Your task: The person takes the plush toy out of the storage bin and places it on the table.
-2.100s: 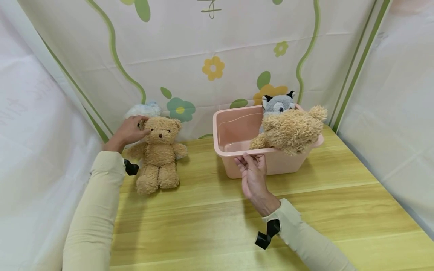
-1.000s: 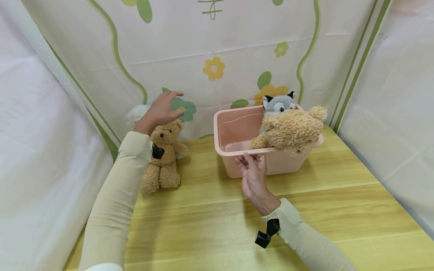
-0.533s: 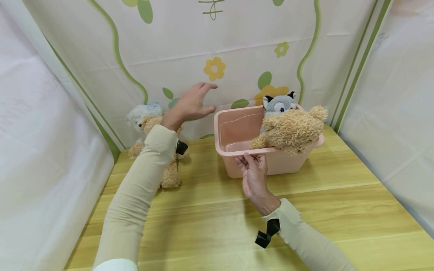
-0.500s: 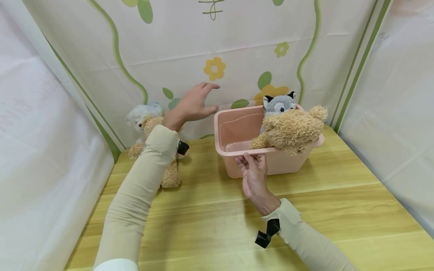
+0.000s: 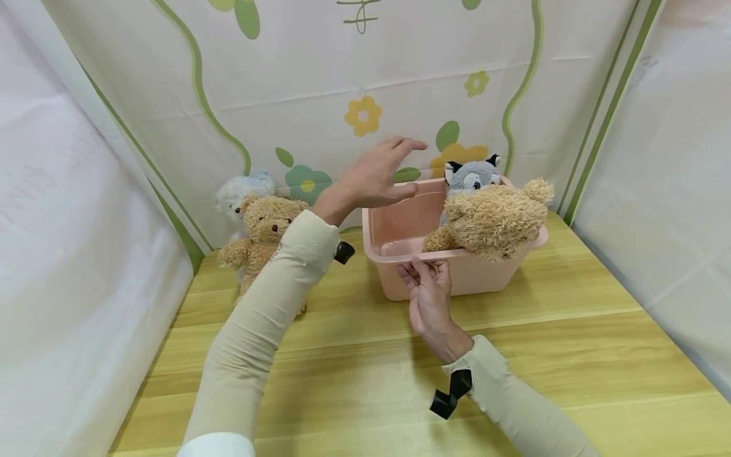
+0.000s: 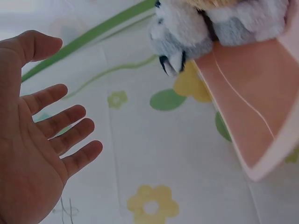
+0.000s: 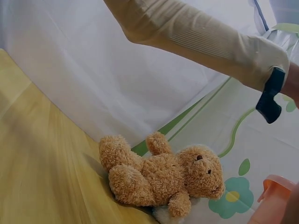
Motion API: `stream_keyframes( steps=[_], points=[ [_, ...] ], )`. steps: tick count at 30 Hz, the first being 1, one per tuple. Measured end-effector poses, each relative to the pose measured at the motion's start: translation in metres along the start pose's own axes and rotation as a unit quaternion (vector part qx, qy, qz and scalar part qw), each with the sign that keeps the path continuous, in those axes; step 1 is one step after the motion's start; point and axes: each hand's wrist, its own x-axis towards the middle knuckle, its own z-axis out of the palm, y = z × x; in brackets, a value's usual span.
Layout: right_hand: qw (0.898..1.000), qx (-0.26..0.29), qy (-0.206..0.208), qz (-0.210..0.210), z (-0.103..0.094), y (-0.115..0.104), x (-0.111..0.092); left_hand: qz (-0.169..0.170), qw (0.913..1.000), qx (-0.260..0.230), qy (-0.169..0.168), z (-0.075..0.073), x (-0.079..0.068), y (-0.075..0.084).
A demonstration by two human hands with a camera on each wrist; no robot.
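Observation:
Over the left end of a pink plastic bin (image 5: pixel 476 277), my left hand (image 5: pixel 377 174) hangs with its fingers spread and nothing held. The left wrist view shows its bare palm (image 6: pixel 28 149) beside the bin. My right hand (image 5: pixel 429 298) pinches the bin's front rim, thumb at the lip. In the bin's right half sit a grey-and-white plush toy with black-edged ears (image 5: pixel 471 176) and, before it, a shaggy tan plush toy (image 5: pixel 497 219) slumped over the rim. A brown teddy bear (image 5: pixel 265 222) sits at the left, partly hidden by my left sleeve.
A pale blue-and-white plush toy (image 5: pixel 242 190) stands behind the teddy bear against the flowered back cloth (image 5: pixel 285 82). White cloth walls (image 5: pixel 74 254) enclose both sides of the wooden table (image 5: pixel 354 381). My left forearm (image 5: pixel 257 330) crosses in front of the teddy bear.
My left hand has left the teddy bear's head and swung right, fingers spread, to above the bin's left end. The right hand, bin and toys stay in place.

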Motion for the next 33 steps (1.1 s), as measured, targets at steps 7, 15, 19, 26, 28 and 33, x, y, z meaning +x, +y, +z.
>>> stream_keyframes(
  steps=[7, 15, 19, 26, 28, 33],
  points=[
    [1.000, 0.003, -0.010, -0.007, -0.001, 0.000, -0.001, 0.042, 0.9986, -0.025, -0.023, 0.009, 0.021, 0.030],
    [1.000, 0.003, -0.025, -0.013, -0.001, 0.002, -0.003, 0.075, 0.9951, -0.038, -0.052, 0.024, 0.033, 0.049],
    [1.000, -0.003, -0.029, -0.012, -0.001, 0.002, -0.003, 0.075, 0.9945, -0.032, -0.066, 0.031, 0.037, 0.056],
    [1.000, -0.008, -0.026, -0.001, -0.002, 0.000, -0.003, 0.075, 0.9922, -0.033, -0.094, 0.044, 0.043, 0.065],
    [1.000, -0.006, -0.024, -0.002, -0.002, 0.000, -0.003, 0.080, 0.9909, -0.043, -0.100, 0.047, 0.045, 0.066],
    [1.000, -0.012, -0.022, -0.003, -0.002, 0.000, -0.003, 0.095, 0.9890, -0.032, -0.109, 0.054, 0.050, 0.070]
  ],
)
